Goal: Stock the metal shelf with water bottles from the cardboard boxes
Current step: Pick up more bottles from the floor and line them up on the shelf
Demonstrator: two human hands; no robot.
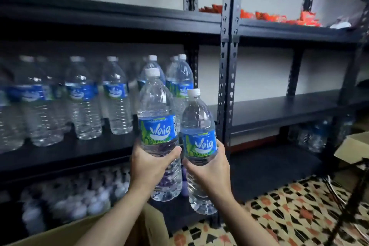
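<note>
Facing the shelf (111,20), where the row (83,96) leaves bare board in front, you stand over the box (153,223). Your left hand (147,164) grips 1 bottle (157,126), your right hand (211,168) a 2nd bottle (199,142), both upright and held low, likely for setting straight down.

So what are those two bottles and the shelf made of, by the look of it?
The left bottle and right bottle, gripped by the left hand and right hand, look like clear, glossy thin plastic: see-through ribbed walls, white caps. The shelf looks like dark matte painted metal, going by its slotted uprights; its boards could be metal or wood.
</note>
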